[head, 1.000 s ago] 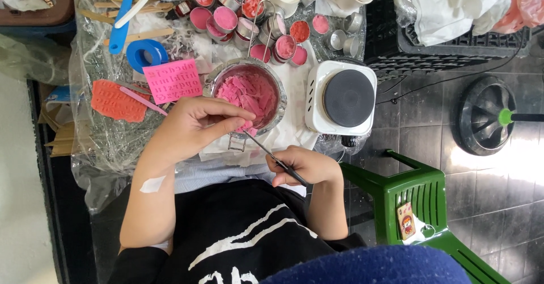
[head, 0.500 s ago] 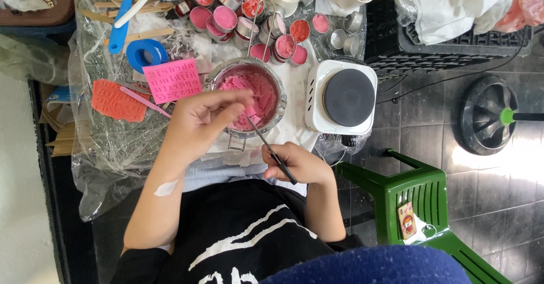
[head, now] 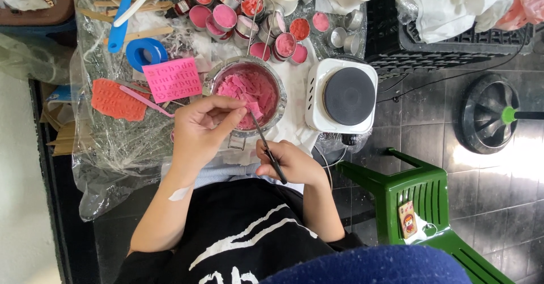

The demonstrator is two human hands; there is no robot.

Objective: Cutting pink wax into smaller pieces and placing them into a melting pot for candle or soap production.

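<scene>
The landmark is the metal bowl (head: 247, 94), which stands on the plastic-covered tabletop (head: 113, 148) and holds flat pink pieces (head: 249, 88).

Left hand (head: 201, 131): positioned at the near-left rim of the metal bowl. The fingers (head: 226, 109) are pinched together over that rim, at the tip of the thin dark tool (head: 266, 148). Whether a small pink piece is held between them cannot be told.

Right hand (head: 289, 162): positioned on the near side of the metal bowl, just off its rim. Its fingers are clamped on the lower part of the thin dark tool. The tool runs at a slant from this hand up to the near rim of the bowl, where its tip meets the left fingers.

Surrounding items, all relative to the metal bowl:
- White electric hotplate (head: 341, 96) with a round dark plate: just beside it, on the right.
- Pink letter mould (head: 171, 79): just beside it, on the left.
- Orange mould (head: 119, 99): further left, beyond the pink mould.
- Blue tape roll (head: 146, 53): on the far left.
- Small round tins (head: 226, 15) filled with pink and red material: on the far side.
- Green plastic chair (head: 419, 199): on the near right, on the tiled floor.
</scene>
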